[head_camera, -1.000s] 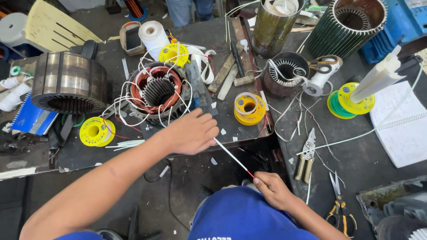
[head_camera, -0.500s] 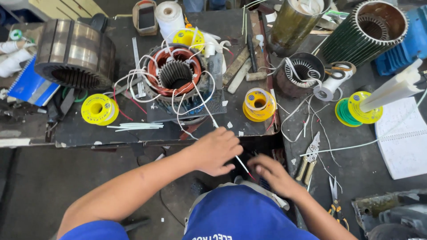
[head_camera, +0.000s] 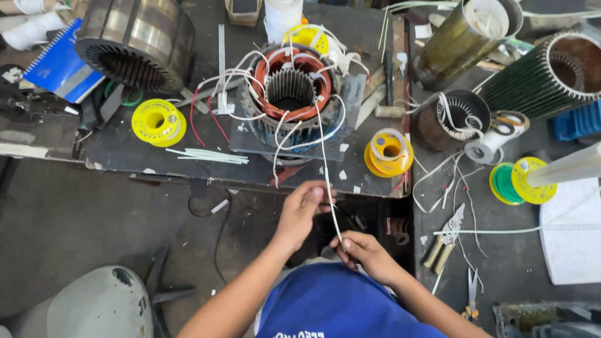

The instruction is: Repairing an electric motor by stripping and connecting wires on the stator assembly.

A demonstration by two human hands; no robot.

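Left hand [head_camera: 303, 209] and right hand [head_camera: 365, 250] are each pinching 1 white wire [head_camera: 325, 169] running from a copper-wound stator [head_camera: 290, 94].

The head camera looks almost straight down from above, close over the dark workbench [head_camera: 125, 150] edge nearest the person.

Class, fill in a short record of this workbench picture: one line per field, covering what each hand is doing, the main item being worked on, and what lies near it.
Left hand: left hand pinches the thin white sleeve
Right hand: right hand grips the same sleeve lower down
Sleeve path: runs up to the motor stator
Stator: copper windings, white leads spilling out, on the dark workbench
Nearby: yellow spool at left, second spool at right, pliers
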